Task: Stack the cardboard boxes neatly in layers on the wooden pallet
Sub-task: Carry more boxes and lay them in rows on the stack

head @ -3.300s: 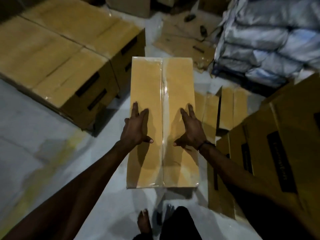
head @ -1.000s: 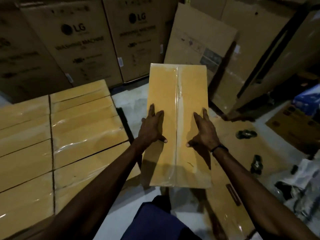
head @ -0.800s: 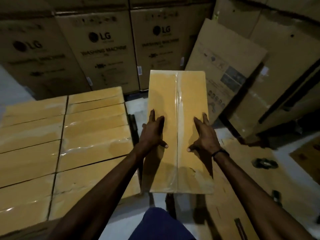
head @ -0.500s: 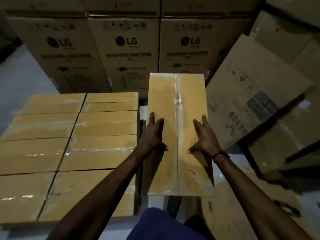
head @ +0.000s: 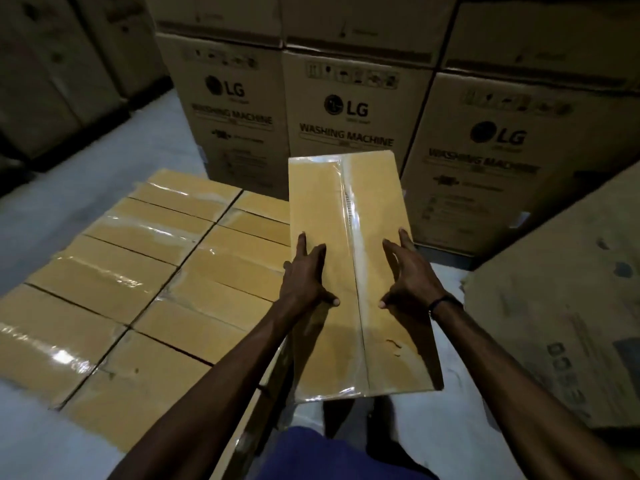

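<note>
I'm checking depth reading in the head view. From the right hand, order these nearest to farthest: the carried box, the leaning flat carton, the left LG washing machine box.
1. Carried box: under the right hand itself.
2. Leaning flat carton: just to its right.
3. Left LG washing machine box: far back, to the left.

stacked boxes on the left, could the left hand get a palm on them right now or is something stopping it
Probably not yet. The left hand and right hand both lie flat on the carried box, so it is busy. Nothing covers the stacked boxes beside that arm, so their tops look open once the load is down.
</note>
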The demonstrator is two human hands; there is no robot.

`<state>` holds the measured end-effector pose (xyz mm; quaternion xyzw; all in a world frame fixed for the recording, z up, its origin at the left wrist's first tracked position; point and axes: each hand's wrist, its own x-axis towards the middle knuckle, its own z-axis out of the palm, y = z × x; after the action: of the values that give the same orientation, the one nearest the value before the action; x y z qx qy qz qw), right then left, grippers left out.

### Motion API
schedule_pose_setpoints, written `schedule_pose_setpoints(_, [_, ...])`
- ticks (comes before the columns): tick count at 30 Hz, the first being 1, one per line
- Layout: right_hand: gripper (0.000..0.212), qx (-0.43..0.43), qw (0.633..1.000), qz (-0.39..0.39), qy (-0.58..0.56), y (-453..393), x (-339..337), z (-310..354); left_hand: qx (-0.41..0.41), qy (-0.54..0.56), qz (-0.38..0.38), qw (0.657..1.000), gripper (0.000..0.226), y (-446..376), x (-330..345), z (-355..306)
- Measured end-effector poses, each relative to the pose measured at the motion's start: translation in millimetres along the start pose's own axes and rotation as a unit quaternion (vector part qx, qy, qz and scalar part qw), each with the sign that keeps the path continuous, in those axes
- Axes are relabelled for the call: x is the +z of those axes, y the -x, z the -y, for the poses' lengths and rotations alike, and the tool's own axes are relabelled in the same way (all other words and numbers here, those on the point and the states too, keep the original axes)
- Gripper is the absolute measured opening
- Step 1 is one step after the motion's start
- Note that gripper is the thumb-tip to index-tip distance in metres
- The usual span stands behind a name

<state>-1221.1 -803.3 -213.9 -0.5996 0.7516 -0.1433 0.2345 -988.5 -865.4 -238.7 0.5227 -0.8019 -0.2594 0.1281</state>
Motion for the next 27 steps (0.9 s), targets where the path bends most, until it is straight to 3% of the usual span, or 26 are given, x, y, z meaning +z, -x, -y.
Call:
schedule_pose_setpoints(6, [0.15, -0.08, 0.994, 0.061, 0.031, -121.2, -40.5, -19.4, -0.09, 0.027, -0.05, 0.994, 0.133, -78.7, 3.1, -13.4])
schedule_pose_setpoints(12, [0.149, -0.16, 0.979, 0.091, 0.085, -244.6, -57.8, 1.8, -0.177, 0.06, -0.115, 0.976, 0.139, -152.5, -3.4, -0.2])
schedule_pose_setpoints(19, [0.148, -0.224, 0.958, 0.137, 0.111, -394.6, -35.9, 42.3, -0.246, 0.072, -0.173, 0.951, 0.14, -247.8, -10.3, 54.9])
schedule_pose_setpoints(27, [0.144, -0.263, 0.926, 0.221, 0.155, -550.6, -12.6, 97.5, -0.331, 0.079, -0.185, 0.922, 0.138, -353.9, -23.8, 108.3])
